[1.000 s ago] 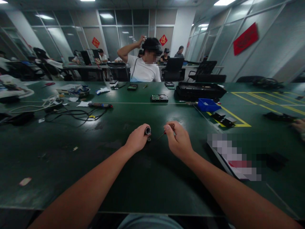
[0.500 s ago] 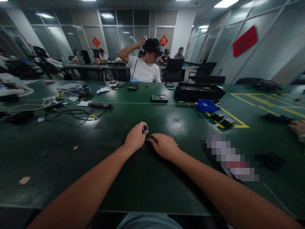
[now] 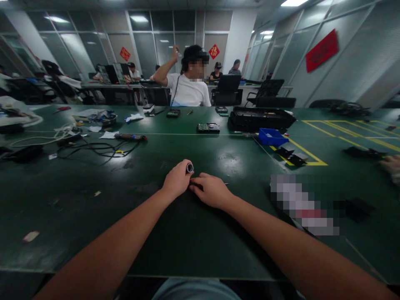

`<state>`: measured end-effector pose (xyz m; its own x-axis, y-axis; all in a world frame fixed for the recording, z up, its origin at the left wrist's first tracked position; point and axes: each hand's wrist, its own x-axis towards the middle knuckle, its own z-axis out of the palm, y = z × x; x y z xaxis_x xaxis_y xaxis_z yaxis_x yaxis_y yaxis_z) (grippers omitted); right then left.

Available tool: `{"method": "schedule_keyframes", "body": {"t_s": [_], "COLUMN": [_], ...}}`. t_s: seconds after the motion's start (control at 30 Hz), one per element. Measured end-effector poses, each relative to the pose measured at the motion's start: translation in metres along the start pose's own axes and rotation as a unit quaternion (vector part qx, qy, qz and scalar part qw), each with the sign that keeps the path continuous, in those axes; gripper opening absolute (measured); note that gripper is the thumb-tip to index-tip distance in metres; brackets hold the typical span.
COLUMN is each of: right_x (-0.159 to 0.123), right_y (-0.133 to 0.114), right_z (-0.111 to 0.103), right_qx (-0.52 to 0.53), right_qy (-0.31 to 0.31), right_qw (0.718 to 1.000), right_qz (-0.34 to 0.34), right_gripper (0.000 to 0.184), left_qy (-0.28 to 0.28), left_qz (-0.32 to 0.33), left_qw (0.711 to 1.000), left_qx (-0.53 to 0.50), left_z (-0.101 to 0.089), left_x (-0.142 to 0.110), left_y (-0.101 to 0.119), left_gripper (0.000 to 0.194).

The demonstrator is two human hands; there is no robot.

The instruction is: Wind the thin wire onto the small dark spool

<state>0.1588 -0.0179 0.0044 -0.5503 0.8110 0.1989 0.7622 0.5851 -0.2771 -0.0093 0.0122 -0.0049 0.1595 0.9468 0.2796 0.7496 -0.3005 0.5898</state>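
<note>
In the head view, the left grip (image 3: 176,180) is closing around a dark cylinder (image 3: 189,168); its ring-shaped open end is facing up and toward the wearer, just above the curled fingers. The right grip (image 3: 212,189) is resting low beside it, its fingertips reaching in under the cylinder and lying very near the left fingers. Its thumb and fingers are bending toward each other, but whatever may be between them is hiding in shadow, so whether they are pinching anything cannot be told. A thin pale tip (image 3: 227,183) is showing just past the outer side of the right grip; whether that hand is holding it is also unclear.

The work on the cylinder seems to be under way rather than finished: both hands are gathering at it, and its visible end is standing open. Being held clear of other parts is as much as shows; what is done inside it, or what is left, the view is not revealing.

Straight beyond the grips, a circuit-board unit (image 3: 208,128) is lying on the green tabletop (image 3: 175,241). Farther out to the right of the grips, a blue bin (image 3: 272,137) is sitting in front of a long black tray (image 3: 261,119), with black brackets (image 3: 290,156) nearer. Out to the left, a pen-shaped tool (image 3: 130,137) is lying beside dark cables (image 3: 103,150).
</note>
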Motion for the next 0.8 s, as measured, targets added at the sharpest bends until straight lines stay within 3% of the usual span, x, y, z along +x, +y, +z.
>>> {"method": "schedule_keyframes", "body": {"t_s": [0.23, 0.33, 0.5, 0.63, 0.8], "right_x": [0.001, 0.000, -0.003, -0.001, 0.000], "right_y": [0.001, -0.003, -0.009, -0.013, -0.021], "right_z": [0.001, -0.001, -0.001, 0.001, 0.002], "right_qx": [0.009, -0.002, -0.007, -0.002, -0.004], "right_qy": [-0.009, -0.001, -0.040, -0.030, -0.031], "right_qw": [1.000, 1.000, 0.998, 0.999, 0.999], "right_qz": [-0.002, -0.001, -0.046, -0.031, -0.042], "right_gripper": [0.019, 0.028, 0.032, 0.037, 0.025], "left_qy": [0.001, 0.011, 0.036, 0.035, 0.043], "left_qz": [-0.011, -0.017, -0.025, -0.031, -0.031], "left_qw": [1.000, 1.000, 0.999, 0.999, 0.999], "left_qx": [0.009, 0.010, 0.017, 0.018, 0.007], "left_z": [-0.002, -0.003, -0.005, -0.005, -0.005], "left_x": [0.000, 0.000, 0.001, 0.002, 0.004], "left_y": [0.002, 0.002, 0.001, 0.000, -0.004], "left_gripper": [0.014, 0.015, 0.015, 0.015, 0.016]}}
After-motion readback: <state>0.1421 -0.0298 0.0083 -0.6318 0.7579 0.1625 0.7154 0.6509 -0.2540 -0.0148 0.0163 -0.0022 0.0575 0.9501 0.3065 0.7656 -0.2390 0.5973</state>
